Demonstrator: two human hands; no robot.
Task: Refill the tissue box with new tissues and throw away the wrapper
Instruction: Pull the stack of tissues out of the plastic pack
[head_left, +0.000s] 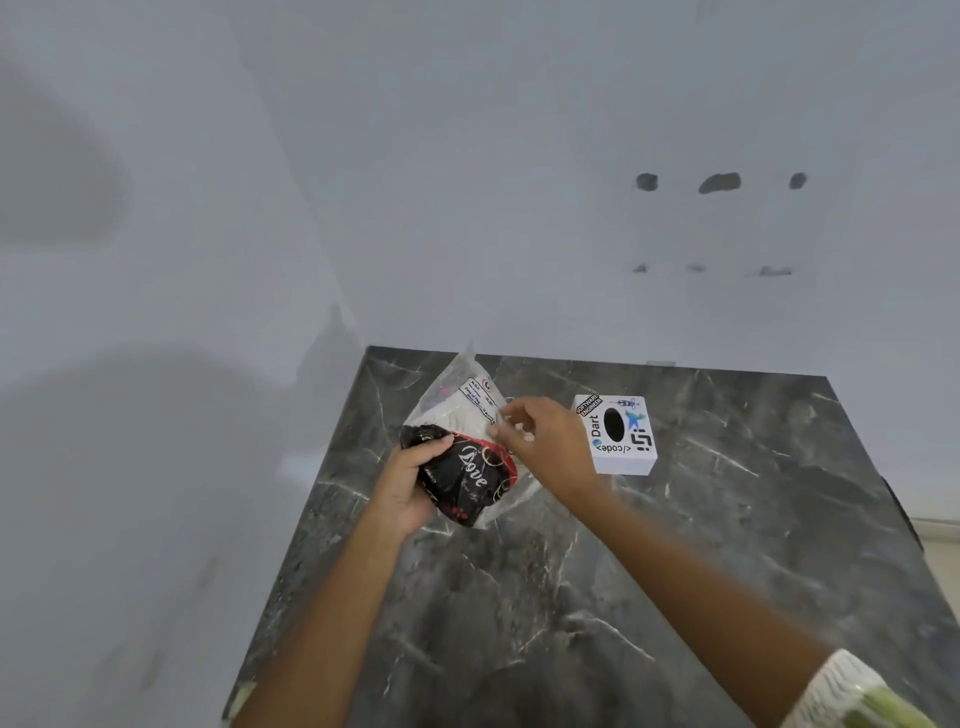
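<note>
Left grip: I see my left hand (410, 488) closed around the lower, dark end of the tissue pack (467, 452); fingers curl over its near-left edge, thumb on top by the black printing.
Right grip: my right hand (540, 441) is pinched at thumb and fingertips on the pack's upper right edge, at the clear plastic beside the white label; I cannot tell whether the plastic has been torn there.
Tissue pack: held by both hands just above the counter, tilted, its clear sealed end pointing up toward the wall; lower part black and red with script lettering; upper part clear, white tissues showing through it; a white printed label near the top.
Tissue box (618, 435): white, standing on the counter just to the right of my right hand, apart from it; dark oval opening in its top face; stickers around the opening, their lettering turned away from me.
Counter (727, 545): dark grey marble with pale veins; its far edge meets the wall.
Wall (467, 182): plain white; a few dark holes above the box.
Sleeve (852, 691): patterned white cloth on my right arm, at the lower right corner.
</note>
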